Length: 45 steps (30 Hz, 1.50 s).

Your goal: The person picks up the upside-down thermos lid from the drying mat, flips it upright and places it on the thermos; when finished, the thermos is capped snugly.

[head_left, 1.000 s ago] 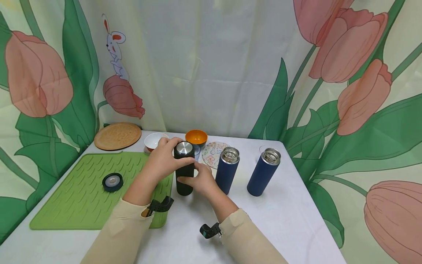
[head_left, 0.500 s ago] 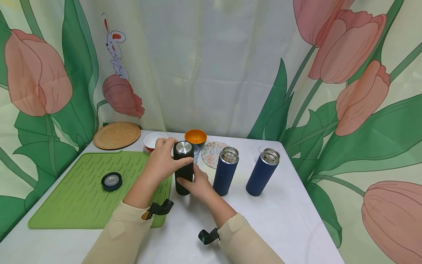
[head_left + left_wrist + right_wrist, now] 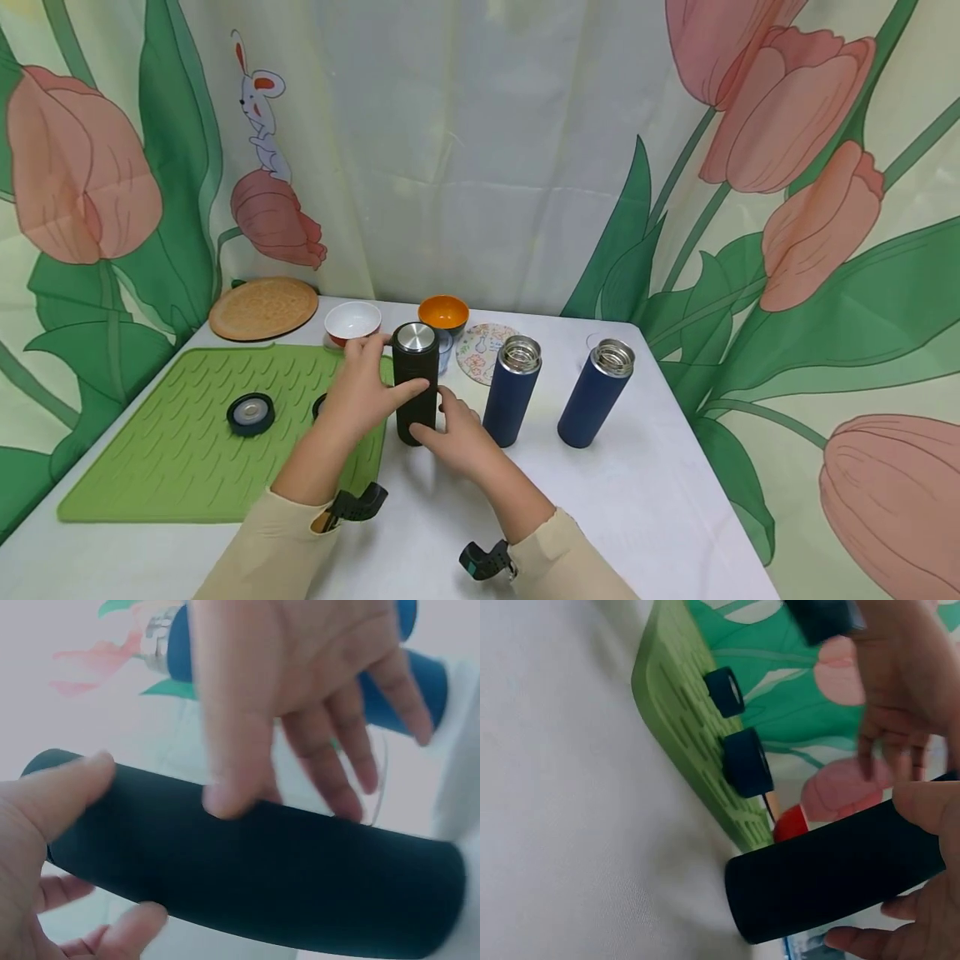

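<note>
The black flask [image 3: 417, 383] stands upright on the white table [image 3: 645, 500], at the right edge of the green mat [image 3: 187, 442], with its silver-topped cap on. The left hand [image 3: 360, 390] grasps it from the left side: the thumb lies across the front of the body and the fingers curl round the back, just below the cap. In the left wrist view the thumb [image 3: 64, 791] presses on the dark body [image 3: 262, 862] while the other fingers curl beneath it. The right hand [image 3: 453, 429] is at the lower part of the flask from the right, fingertips touching the body near its base; its fingers look fairly straight, more resting against the flask than gripping it. The right wrist view shows that hand's thumb [image 3: 926, 814] lying on the flask [image 3: 832, 874], with the other fingers below it.

Just to the right of the black flask stand 2 blue flasks, a nearer one [image 3: 512, 390] and a farther one [image 3: 597, 392], both upright and open at the top, well apart from each other. Behind them lies a round patterned coaster [image 3: 480, 350]. An orange bowl [image 3: 444, 313] and a white bowl [image 3: 352, 321] sit at the back of the table, and a round wooden plate [image 3: 262, 308] lies at the back left corner. On the mat lie 2 dark caps: 1 [image 3: 251, 414] out to the left, another [image 3: 320, 406] partly hidden behind the left hand
</note>
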Each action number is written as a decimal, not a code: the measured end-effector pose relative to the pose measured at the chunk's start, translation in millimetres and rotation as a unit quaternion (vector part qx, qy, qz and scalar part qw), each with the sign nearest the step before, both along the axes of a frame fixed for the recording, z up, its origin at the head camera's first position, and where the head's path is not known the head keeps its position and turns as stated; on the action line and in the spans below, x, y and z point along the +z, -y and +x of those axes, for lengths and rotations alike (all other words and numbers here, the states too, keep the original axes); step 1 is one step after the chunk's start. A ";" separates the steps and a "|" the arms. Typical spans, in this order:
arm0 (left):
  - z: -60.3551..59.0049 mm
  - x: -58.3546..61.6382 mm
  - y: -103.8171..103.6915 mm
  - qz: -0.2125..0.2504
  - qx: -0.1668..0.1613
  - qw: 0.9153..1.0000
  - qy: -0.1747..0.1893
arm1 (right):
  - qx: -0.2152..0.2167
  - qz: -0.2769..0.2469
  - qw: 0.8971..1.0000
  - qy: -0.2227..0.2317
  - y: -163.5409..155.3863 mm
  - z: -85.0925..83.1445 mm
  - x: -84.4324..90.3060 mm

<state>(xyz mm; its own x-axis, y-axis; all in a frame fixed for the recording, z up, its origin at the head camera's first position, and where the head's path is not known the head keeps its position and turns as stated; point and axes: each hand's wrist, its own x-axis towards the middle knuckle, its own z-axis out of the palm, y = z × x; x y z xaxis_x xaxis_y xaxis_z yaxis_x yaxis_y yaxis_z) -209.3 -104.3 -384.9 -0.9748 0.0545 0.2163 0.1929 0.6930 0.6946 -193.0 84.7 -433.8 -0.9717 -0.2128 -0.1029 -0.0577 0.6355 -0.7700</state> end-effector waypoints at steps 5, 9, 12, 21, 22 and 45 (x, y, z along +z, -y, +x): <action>14.6 -14.9 6.5 -0.009 0.007 1.000 0.024 | 0.007 0.001 1.000 -0.003 -4.5 8.6 2.3; 26.5 -21.4 12.0 -0.004 0.001 0.999 0.039 | 0.003 -0.004 1.000 -0.002 -9.7 15.0 5.2; 34.2 -24.6 15.8 -0.003 -0.007 0.999 0.046 | 0.003 -0.005 1.000 0.000 -14.4 19.0 7.6; 42.3 -30.6 26.4 -0.019 0.008 0.998 0.052 | -0.013 -0.072 0.997 -0.006 -9.4 6.7 4.7; 42.8 -31.1 27.4 -0.020 0.008 0.998 0.053 | -0.019 -0.086 0.996 -0.007 -6.4 2.9 2.9; 34.0 -23.8 116.5 -0.058 0.087 0.994 0.008 | -0.037 -0.122 0.991 -0.050 13.5 -29.0 -6.9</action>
<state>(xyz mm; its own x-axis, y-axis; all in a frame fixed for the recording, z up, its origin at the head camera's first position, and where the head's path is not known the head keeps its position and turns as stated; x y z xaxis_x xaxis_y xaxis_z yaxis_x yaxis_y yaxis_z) -175.2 -220.8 -408.7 -0.9750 -0.0926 0.2021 0.0514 0.7904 0.6104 -222.0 71.2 -440.7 -0.9882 -0.1481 0.0399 -0.1015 0.4360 -0.8942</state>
